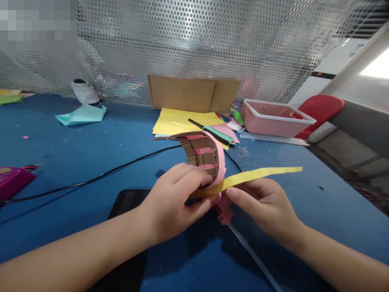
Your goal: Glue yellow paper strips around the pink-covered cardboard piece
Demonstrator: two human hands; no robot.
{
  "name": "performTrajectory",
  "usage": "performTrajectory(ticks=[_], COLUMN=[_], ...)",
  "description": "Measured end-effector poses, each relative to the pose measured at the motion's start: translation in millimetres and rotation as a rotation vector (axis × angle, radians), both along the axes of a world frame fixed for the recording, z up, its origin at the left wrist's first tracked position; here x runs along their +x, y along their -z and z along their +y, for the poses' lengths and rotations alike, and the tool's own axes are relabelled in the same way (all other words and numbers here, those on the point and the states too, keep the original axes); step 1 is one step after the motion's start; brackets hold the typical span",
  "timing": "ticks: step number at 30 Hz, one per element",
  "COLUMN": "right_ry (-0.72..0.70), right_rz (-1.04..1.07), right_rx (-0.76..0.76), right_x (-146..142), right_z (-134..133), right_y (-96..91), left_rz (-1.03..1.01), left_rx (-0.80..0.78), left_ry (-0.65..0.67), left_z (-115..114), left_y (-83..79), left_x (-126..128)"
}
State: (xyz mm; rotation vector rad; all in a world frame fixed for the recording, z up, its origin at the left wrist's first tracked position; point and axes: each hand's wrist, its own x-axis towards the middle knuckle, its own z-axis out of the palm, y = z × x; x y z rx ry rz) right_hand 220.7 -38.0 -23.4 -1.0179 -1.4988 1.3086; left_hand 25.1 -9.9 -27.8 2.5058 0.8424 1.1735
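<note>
My left hand [179,198] is closed on a curved strip of corrugated cardboard [191,153], its thumb below and fingers inside the bend. Pink paper [221,156] covers the outer face, and pink bands cross the inside. A narrow yellow paper strip [261,173] runs along the lower edge of the cardboard and sticks out to the right. My right hand [264,207] pinches this strip between thumb and fingers. Below and between the hands is a pink glue gun [224,211], partly hidden, with a clear glue stick [255,255] trailing from its back.
A dark phone-like slab [127,243] lies under my left forearm. A black cord [121,165] crosses the blue table. Behind are yellow sheets [170,119], a green-handled cutter [219,136], folded cardboard [182,93] and a pink basket [273,121]. A purple object [15,182] sits at left.
</note>
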Motion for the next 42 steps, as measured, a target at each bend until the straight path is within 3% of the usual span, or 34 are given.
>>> performTrajectory(ticks=[9, 24, 27, 30, 34, 42], right_ry=[0.195, 0.205, 0.142, -0.030, -0.296, -0.329], right_rz=[-0.185, -0.312, -0.449, -0.701, -0.969, -1.107], right_rx=[0.161, 0.275, 0.380, 0.521, 0.512, 0.466], right_x=[-1, 1, 8, 25, 44, 66], right_z=[-2, -2, 4, 12, 18, 45], right_y=[0.7, -0.4, -3.5, -3.8, 0.3, 1.6], left_rz=[0.070, 0.066, 0.080, 0.075, -0.037, -0.119], left_rx=[0.038, 0.043, -0.008, -0.102, -0.200, -0.199], left_ry=[-0.031, -0.040, -0.094, -0.169, -0.253, -0.320], left_z=[1, 1, 4, 7, 13, 25], left_y=[-1.6, -4.0, -8.2, -16.7, -26.4, -29.9], left_x=[4, 4, -1, -8, -17, -28])
